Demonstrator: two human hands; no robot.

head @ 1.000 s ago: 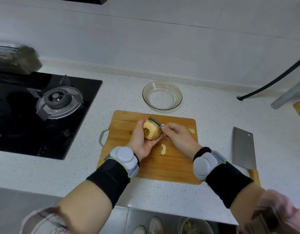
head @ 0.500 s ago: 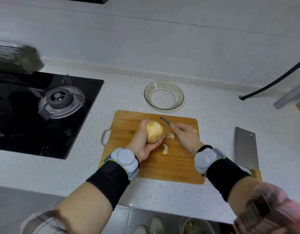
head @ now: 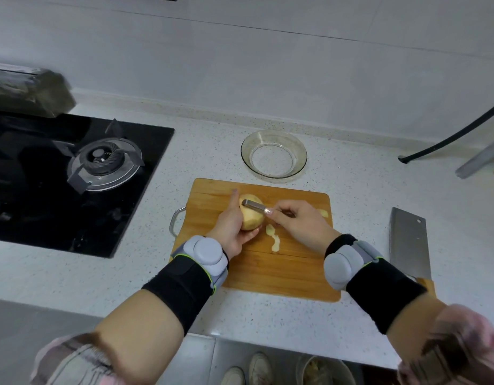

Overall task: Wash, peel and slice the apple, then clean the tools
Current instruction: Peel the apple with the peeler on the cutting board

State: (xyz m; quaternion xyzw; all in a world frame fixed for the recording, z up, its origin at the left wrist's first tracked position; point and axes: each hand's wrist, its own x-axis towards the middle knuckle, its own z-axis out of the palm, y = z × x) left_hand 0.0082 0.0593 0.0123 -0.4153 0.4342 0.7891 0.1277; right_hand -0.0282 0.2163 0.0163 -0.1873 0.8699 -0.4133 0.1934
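My left hand [head: 231, 228] grips a mostly peeled, pale yellow apple [head: 251, 216] above the wooden cutting board [head: 290, 270]. My right hand [head: 298, 222] holds a metal peeler [head: 254, 204], and its blade lies across the top of the apple. Strips of peel [head: 274, 238] lie on the board just right of the apple, and one more piece of peel [head: 323, 213] shows behind my right hand. A cleaver [head: 408, 241] lies flat on the counter to the right of the board.
An empty glass bowl [head: 273, 154] stands behind the board. A black gas hob [head: 73, 173] fills the left of the counter. A black hose [head: 448, 137] and a grey bar [head: 479, 159] are at the far right. The counter's front edge runs below the board.
My right hand pulled the peeler off to the right, then brought it back onto the top of the apple. My left hand turned the apple. More peel lies on the board.
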